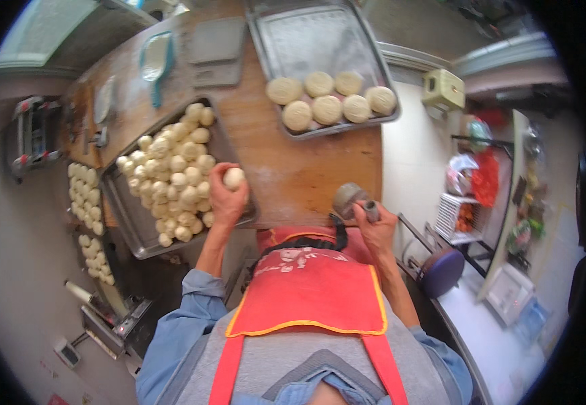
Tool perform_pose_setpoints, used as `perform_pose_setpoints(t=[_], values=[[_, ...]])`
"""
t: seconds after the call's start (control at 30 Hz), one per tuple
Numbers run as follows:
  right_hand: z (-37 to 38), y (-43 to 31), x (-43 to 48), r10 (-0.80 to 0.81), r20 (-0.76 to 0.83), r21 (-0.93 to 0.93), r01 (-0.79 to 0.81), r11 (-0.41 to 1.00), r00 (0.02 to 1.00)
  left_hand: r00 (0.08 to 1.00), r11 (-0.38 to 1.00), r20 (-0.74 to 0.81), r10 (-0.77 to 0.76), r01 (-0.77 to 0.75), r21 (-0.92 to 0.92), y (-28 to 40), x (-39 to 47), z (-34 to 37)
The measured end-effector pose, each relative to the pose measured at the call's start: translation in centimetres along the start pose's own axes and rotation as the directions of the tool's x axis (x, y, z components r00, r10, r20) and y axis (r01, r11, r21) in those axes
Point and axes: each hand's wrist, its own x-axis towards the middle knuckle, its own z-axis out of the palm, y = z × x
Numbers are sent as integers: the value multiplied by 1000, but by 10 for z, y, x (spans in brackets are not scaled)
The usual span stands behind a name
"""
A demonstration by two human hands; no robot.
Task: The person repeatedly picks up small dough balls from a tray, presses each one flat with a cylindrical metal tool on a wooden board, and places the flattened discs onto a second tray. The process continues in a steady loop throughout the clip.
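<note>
My left hand (227,197) grips a pale round dough ball (234,179) at the right edge of a metal baking tray (127,223). Many similar dough balls (178,163) lie heaped in that tray. In my right hand (378,223) is a tool with a round, greyish disc and a short upright handle (371,208), perhaps a dough press. Its disc (348,197) is over the wooden table (298,172), near the front right corner; whether it touches the wood I cannot tell. Farther back, another metal tray (313,43) holds several flattened dough rounds (326,110) along its near end.
A teal scoop (156,66) and a flat grey scale (217,45) lie at the table's back left. Further dough pieces (84,195) sit at the far left. On the right are a purple round stool (440,272) and a white basket (456,217) on a shelf.
</note>
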Motion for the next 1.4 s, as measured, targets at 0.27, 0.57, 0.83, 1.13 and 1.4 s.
perform_pose_setpoints(t=[0.27, 0.57, 0.83, 1.13, 1.4], values=[[-13, -6, -14, -5, 8, -88, 6, 996, 1000, 585, 584, 554, 592, -785, 206, -3, -54, 170], [15, -5, -3, -280, 130, -308, 307, 900, 951, 737, 822, 479, 477, -566, 53, -2, -64, 147], [63, 11, 25, -323, 358, -463, 467, 754, 876, 871, 930, 443, 211, -319, 184, -26, -93, 85], [98, 5, 31, -157, 416, -687, 423, 591, 896, 901, 975, 403, 158, -206, 78, -21, -83, 77], [112, -15, 41, -85, 438, -748, 415, 519, 895, 906, 999, 421, 52, -41, -35, -18, -68, 71]])
